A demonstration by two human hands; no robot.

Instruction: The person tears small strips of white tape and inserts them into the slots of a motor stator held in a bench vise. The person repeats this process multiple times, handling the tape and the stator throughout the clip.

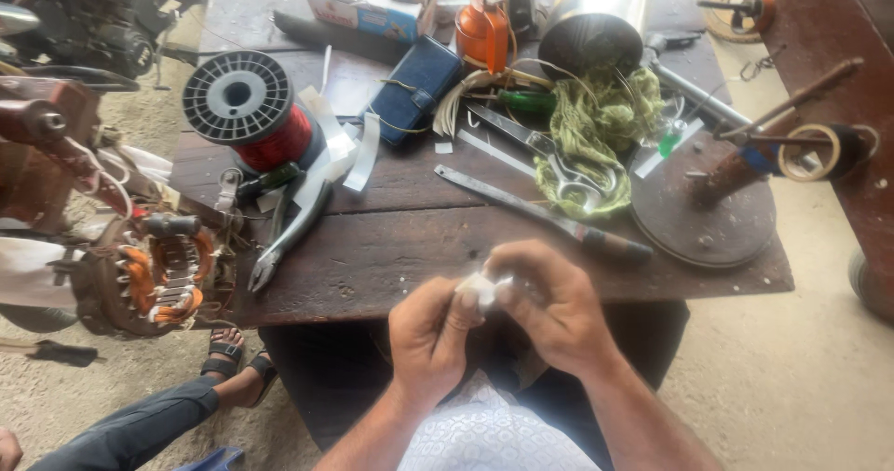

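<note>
Both hands meet just in front of the near edge of the dark wooden bench (391, 257), over the person's lap; the left hand (430, 336) and the right hand (549, 308) pinch a small white piece of paper or tape (484, 289) between them, the grip of each pressed together on it with thumb and fingertips; what exactly the white piece is cannot be told, since the fingers cover most of it.

On the bench, well apart from the hands, a spool of red copper wire (256, 108) with a black flange stands to the left; strips of white paper (340, 150) lie just beside it; pliers (289, 233) lie near the left edge, pointing toward the near side; a long flat file (535, 215) lies aslant just beyond the hands; scissors (549, 159) rest on a tangle of green thread (601, 126); an orange oil can (484, 28) stands further back beside a dark blue pouch (414, 89); a round metal base (703, 205) with a post sits at the right.

Left of the bench a motor stator with orange windings (154, 275) stands; below it, another person's sandalled foot (228, 354) rests on the sandy floor.
</note>
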